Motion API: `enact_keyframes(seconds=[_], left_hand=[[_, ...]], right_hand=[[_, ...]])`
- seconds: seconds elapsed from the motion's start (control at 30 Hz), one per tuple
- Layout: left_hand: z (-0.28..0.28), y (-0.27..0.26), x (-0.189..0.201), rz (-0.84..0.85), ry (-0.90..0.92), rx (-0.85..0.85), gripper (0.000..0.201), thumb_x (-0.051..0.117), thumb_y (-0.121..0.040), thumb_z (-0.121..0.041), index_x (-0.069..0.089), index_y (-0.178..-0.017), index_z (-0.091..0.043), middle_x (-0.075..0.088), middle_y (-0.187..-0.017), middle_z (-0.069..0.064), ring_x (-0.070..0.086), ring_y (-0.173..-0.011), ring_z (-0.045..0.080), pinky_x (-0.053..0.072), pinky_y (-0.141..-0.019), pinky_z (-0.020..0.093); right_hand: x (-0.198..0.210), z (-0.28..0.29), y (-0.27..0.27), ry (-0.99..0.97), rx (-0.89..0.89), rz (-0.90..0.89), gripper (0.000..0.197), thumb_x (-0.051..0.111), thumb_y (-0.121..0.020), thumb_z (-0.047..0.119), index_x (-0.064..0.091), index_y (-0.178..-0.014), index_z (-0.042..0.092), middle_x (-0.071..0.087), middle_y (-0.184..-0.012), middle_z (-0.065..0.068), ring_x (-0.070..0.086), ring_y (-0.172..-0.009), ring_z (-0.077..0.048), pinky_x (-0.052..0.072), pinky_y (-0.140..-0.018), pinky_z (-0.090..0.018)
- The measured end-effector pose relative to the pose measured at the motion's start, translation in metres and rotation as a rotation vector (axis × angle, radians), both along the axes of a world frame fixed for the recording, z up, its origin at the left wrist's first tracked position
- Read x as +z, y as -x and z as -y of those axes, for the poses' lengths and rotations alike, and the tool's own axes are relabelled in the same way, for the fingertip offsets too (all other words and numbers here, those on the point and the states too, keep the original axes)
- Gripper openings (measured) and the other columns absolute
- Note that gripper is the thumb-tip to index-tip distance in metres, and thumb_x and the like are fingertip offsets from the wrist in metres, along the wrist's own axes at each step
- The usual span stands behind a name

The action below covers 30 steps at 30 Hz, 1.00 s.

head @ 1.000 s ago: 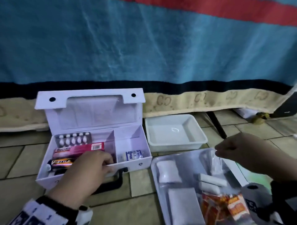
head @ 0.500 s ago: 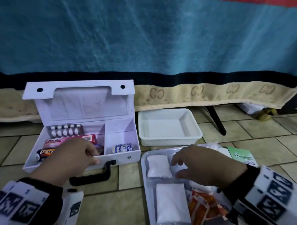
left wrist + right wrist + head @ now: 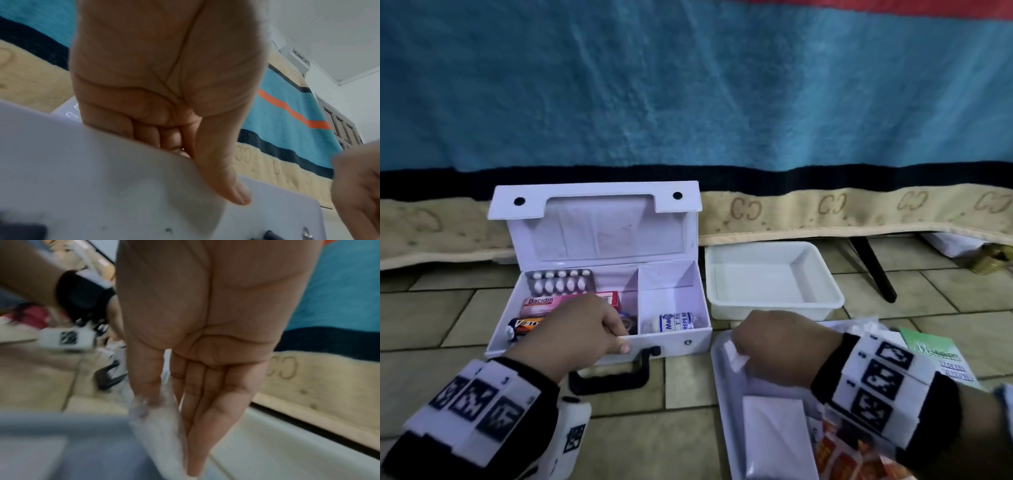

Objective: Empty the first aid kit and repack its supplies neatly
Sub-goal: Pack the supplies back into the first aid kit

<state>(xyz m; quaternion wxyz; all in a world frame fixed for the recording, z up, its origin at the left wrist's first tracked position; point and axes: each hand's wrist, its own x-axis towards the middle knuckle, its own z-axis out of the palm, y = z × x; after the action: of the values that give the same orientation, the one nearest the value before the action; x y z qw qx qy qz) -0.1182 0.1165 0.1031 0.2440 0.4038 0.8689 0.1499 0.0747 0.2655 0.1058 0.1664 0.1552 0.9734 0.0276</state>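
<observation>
The white first aid kit (image 3: 599, 233) stands open on the tiled floor. Inside it are a blister pack of tablets (image 3: 560, 282), a pink Bacidin box (image 3: 541, 303), a dark tube (image 3: 525, 325) and a crepe bandage roll (image 3: 674, 322). My left hand (image 3: 616, 337) grips the kit's front wall (image 3: 102, 186), thumb (image 3: 226, 178) outside and fingers inside. My right hand (image 3: 739, 346) is over the far left corner of the white tray (image 3: 722, 394). It pinches a white plastic-wrapped packet (image 3: 162, 426) between thumb and fingers.
An empty white tub (image 3: 774, 274) sits behind the tray. The tray also holds a flat white pack (image 3: 777, 435) and orange sachets (image 3: 839, 455). A green leaflet (image 3: 935, 353) lies at the right. A blanket-covered bed edge (image 3: 825, 212) and a black leg (image 3: 873, 270) close the back.
My right hand came down from the raised right side to the tray and took hold of the white packet. My left hand stayed on the kit's front wall.
</observation>
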Motion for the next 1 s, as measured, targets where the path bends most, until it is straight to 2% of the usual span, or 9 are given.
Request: enact_keyframes(seconds=[0.17, 0.23, 0.33, 0.47, 0.57, 0.63, 0.83, 0.93, 1.0], left_hand=[[0.000, 0.000, -0.002, -0.014, -0.015, -0.004, 0.030, 0.081, -0.070, -0.023, 0.060, -0.052, -0.033, 0.057, -0.055, -0.014, 0.051, -0.057, 0.001, 0.037, -0.054, 0.017], [0.001, 0.000, -0.004, -0.016, -0.037, 0.006, 0.027, 0.082, -0.070, -0.024, 0.061, -0.053, -0.031, 0.056, -0.055, -0.014, 0.050, -0.056, 0.001, 0.036, -0.053, 0.017], [0.002, 0.001, -0.005, -0.003, -0.060, 0.013, 0.019, 0.082, -0.068, -0.025, 0.066, -0.059, -0.027, 0.057, -0.056, -0.012, 0.051, -0.057, 0.003, 0.036, -0.053, 0.018], [0.001, 0.001, -0.007, -0.006, -0.046, 0.024, 0.016, 0.082, -0.068, -0.027, 0.068, -0.061, -0.028, 0.061, -0.059, -0.011, 0.056, -0.060, 0.005, 0.038, -0.055, 0.019], [0.000, 0.001, -0.005, -0.011, -0.030, 0.022, 0.022, 0.082, -0.069, -0.026, 0.064, -0.056, -0.030, 0.062, -0.061, -0.011, 0.057, -0.062, 0.005, 0.040, -0.056, 0.019], [-0.001, 0.002, -0.005, -0.019, -0.026, 0.022, 0.025, 0.082, -0.069, -0.027, 0.063, -0.054, -0.031, 0.062, -0.062, -0.013, 0.058, -0.064, 0.005, 0.041, -0.058, 0.019], [0.000, 0.002, -0.007, -0.023, -0.033, 0.028, 0.024, 0.082, -0.069, -0.029, 0.062, -0.055, -0.030, 0.058, -0.059, -0.014, 0.055, -0.062, 0.006, 0.038, -0.057, 0.020], [0.000, 0.001, -0.008, -0.028, -0.034, 0.027, 0.020, 0.081, -0.069, -0.030, 0.064, -0.060, -0.031, 0.056, -0.061, -0.015, 0.056, -0.068, 0.010, 0.037, -0.060, 0.020], [0.001, 0.002, -0.007, -0.035, -0.035, 0.024, 0.016, 0.081, -0.069, -0.031, 0.066, -0.063, -0.031, 0.057, -0.062, -0.015, 0.057, -0.070, 0.011, 0.038, -0.062, 0.020]], right_hand=[[0.038, -0.018, -0.004, 0.172, -0.140, -0.156, 0.014, 0.055, -0.076, 0.027, 0.063, -0.087, 0.022, 0.052, -0.077, 0.010, 0.053, -0.079, -0.014, 0.045, -0.066, -0.026], [0.041, -0.018, -0.009, 0.126, -0.146, -0.190, 0.010, 0.057, -0.076, 0.028, 0.060, -0.086, 0.027, 0.054, -0.083, 0.010, 0.056, -0.084, -0.013, 0.047, -0.068, -0.025], [0.028, -0.011, -0.017, 0.030, -0.138, -0.105, 0.026, 0.063, -0.079, 0.032, 0.053, -0.102, 0.029, 0.051, -0.104, 0.008, 0.055, -0.098, -0.014, 0.042, -0.072, -0.025], [0.025, 0.003, -0.028, 0.075, -0.127, -0.027, 0.045, 0.074, -0.065, 0.049, 0.047, -0.097, 0.032, 0.045, -0.096, 0.014, 0.047, -0.089, -0.010, 0.032, -0.062, -0.021], [0.014, 0.018, -0.033, 0.078, -0.072, 0.081, 0.063, 0.074, -0.062, 0.053, 0.051, -0.116, 0.030, 0.052, -0.116, 0.010, 0.051, -0.111, -0.014, 0.038, -0.084, -0.030], [0.004, 0.024, -0.032, 0.021, -0.008, 0.132, 0.059, 0.075, -0.064, 0.048, 0.054, -0.114, 0.025, 0.051, -0.120, 0.003, 0.049, -0.113, -0.021, 0.038, -0.089, -0.034], [0.011, 0.015, -0.022, 0.142, -0.043, 0.091, 0.036, 0.079, -0.060, 0.043, 0.056, -0.084, 0.027, 0.053, -0.099, 0.009, 0.051, -0.098, -0.016, 0.037, -0.075, -0.032], [0.043, 0.003, -0.018, 0.288, -0.183, 0.007, 0.039, 0.083, -0.056, 0.041, 0.051, -0.071, 0.024, 0.060, -0.079, 0.012, 0.054, -0.077, -0.005, 0.043, -0.065, -0.025], [0.065, -0.008, -0.013, 0.395, -0.272, -0.125, 0.037, 0.086, -0.057, 0.037, 0.055, -0.069, 0.020, 0.058, -0.062, 0.018, 0.050, -0.058, -0.001, 0.038, -0.052, -0.016]])
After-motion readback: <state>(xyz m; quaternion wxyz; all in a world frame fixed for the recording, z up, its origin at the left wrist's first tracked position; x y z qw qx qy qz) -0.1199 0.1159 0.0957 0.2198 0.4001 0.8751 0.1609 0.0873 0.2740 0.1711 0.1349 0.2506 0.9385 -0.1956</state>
